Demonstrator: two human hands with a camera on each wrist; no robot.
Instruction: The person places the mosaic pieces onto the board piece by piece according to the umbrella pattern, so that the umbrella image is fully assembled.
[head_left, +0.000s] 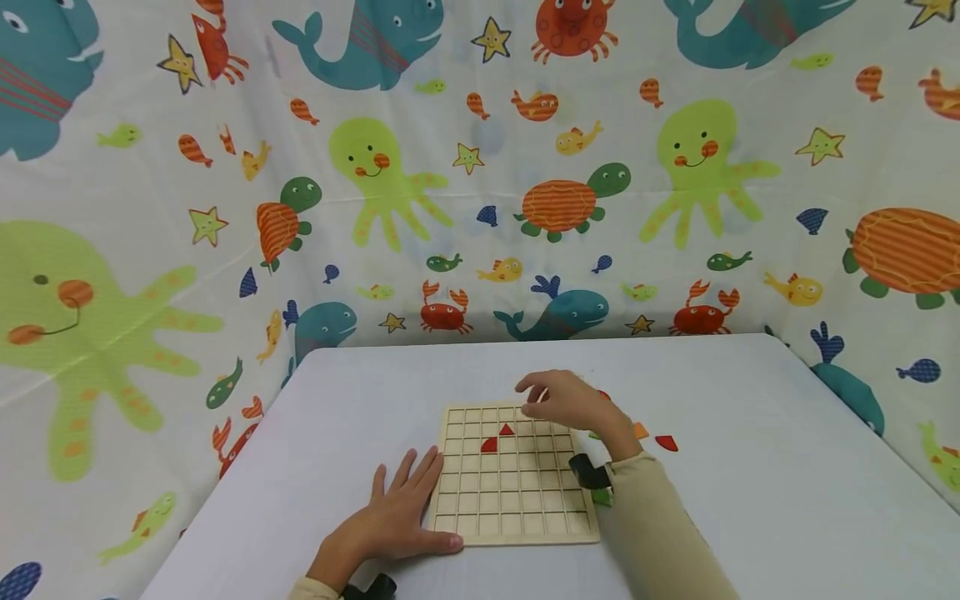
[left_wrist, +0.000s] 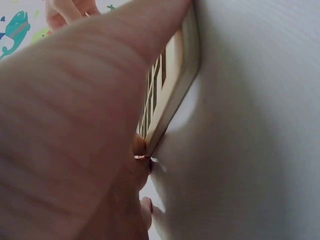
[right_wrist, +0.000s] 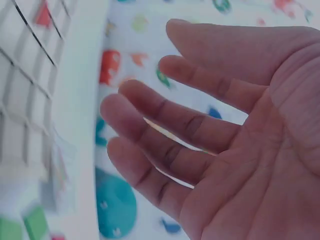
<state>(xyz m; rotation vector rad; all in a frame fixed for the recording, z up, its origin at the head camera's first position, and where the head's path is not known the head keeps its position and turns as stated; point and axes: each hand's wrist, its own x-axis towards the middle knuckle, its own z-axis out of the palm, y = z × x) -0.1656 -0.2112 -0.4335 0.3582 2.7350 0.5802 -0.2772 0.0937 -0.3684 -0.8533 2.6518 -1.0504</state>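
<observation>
A square wooden board (head_left: 467,540) with a grid of cells lies on the white table. On its upper part are a red triangle (head_left: 507,430) and a red quarter-circle piece (head_left: 490,445), close together. My left hand (head_left: 397,517) rests with spread fingers on the table, its thumb and fingertips at the board's left edge. Seen from the left wrist, the board's side (left_wrist: 182,75) runs beside the palm. Over the board's far right corner hovers my right hand (head_left: 564,402), its fingers loosely bent. The right wrist view shows nothing between those fingers (right_wrist: 135,125).
Right of the board lie loose pieces: a red one (head_left: 666,443), an orange one (head_left: 641,431) and a green one (head_left: 602,497), some partly behind the right arm. A white curtain (head_left: 480,275) printed with sea animals hangs behind the table (head_left: 390,379).
</observation>
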